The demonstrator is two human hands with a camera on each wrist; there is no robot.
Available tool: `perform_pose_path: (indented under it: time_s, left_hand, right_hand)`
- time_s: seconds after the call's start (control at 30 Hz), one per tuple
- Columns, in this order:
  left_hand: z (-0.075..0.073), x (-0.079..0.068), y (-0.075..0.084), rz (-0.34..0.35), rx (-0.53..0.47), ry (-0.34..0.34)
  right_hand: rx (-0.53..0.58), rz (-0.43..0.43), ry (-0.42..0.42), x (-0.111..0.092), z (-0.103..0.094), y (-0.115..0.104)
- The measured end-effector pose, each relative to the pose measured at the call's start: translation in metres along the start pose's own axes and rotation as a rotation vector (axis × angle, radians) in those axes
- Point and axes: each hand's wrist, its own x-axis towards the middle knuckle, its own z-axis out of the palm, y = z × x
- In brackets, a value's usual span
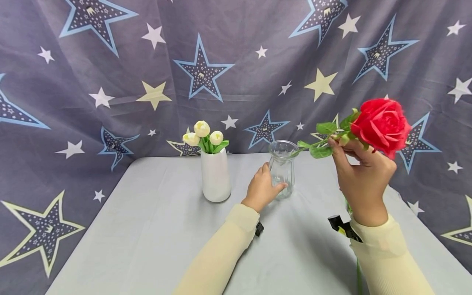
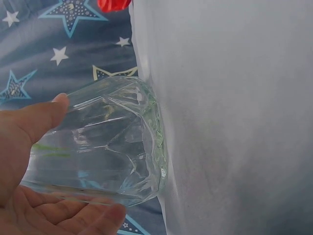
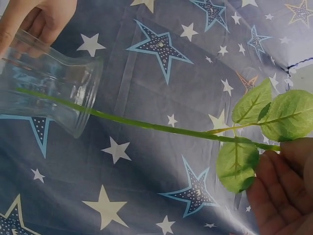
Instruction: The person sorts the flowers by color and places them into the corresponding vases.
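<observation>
My left hand (image 1: 263, 188) grips a clear glass vase (image 1: 285, 180) around its side, with the thumb and fingers on opposite sides in the left wrist view. The vase stands upright on the table, its flared rim at the top. Pinched between the thumb and fingers of my right hand (image 1: 363, 176) is the green stem (image 3: 161, 128) of a red rose (image 1: 381, 125), just below the bloom. That stem slants down to the left, and its lower end is inside the vase, past the rim. Green leaves (image 3: 286, 115) stick out beside the right fingers.
A white vase (image 1: 215, 176) holding cream tulips (image 1: 202, 129) stands left of the glass one. Another green stem (image 1: 359, 274) shows on the table (image 1: 147, 233) beneath my right forearm, mostly hidden. A star-patterned curtain (image 1: 236, 49) hangs behind the table.
</observation>
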Motion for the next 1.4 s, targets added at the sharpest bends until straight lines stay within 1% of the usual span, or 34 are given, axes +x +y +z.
perform_pose_path:
  time_s: [0.37, 0.57, 0.9, 1.1, 1.4]
  left_hand:
    - [-0.001, -0.001, 0.0, -0.005, 0.0, -0.009]
    - [-0.001, -0.001, -0.001, -0.003, -0.006, -0.007]
    - [-0.001, 0.001, -0.001, -0.007, 0.0, -0.013]
    - [-0.001, 0.001, -0.001, -0.005, 0.001, -0.006]
    - [0.0, 0.002, -0.002, -0.005, 0.0, -0.014]
  right_hand:
    - [-0.03, -0.018, -0.067, -0.006, 0.006, 0.004]
    - [-0.02, -0.022, -0.099, -0.01, 0.011, 0.006]
    - [-0.036, -0.07, -0.16, -0.015, 0.019, 0.005]
    - [-0.026, -0.063, -0.203, -0.019, 0.022, 0.005]
    - [-0.027, -0.094, -0.221, -0.023, 0.028, 0.005]
